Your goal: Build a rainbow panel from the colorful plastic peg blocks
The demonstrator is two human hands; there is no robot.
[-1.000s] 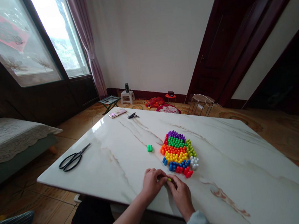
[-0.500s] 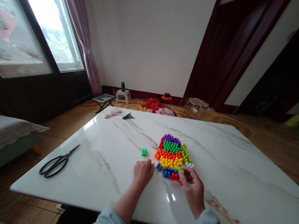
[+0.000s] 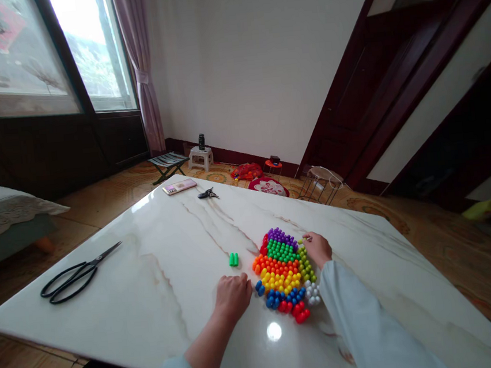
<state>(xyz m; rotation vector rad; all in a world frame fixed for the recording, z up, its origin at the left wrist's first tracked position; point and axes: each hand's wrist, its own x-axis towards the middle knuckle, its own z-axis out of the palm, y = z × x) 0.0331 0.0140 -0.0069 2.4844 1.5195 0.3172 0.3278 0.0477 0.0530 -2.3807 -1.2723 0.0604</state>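
A flat cluster of plastic pegs [image 3: 285, 271] in purple, green, orange, yellow, blue, red and white rows lies on the white marble table [image 3: 160, 285]. My right hand [image 3: 318, 249] reaches to the cluster's far right edge, fingers pinched at the lime-green column; what they hold is too small to make out. My left hand [image 3: 233, 295] rests on the table just left of the cluster, fingers curled under. A loose pair of green pegs [image 3: 233, 259] lies beyond my left hand.
Black scissors [image 3: 75, 275] lie near the table's left edge. A pink phone [image 3: 179, 186] and a small dark key bunch [image 3: 207, 194] sit at the far corner. A bed stands at the left; stools and a folding seat are on the floor by the wall.
My right hand moved from the near edge of the peg cluster to its far right side. My left hand stayed beside the cluster. The view shifted slightly.
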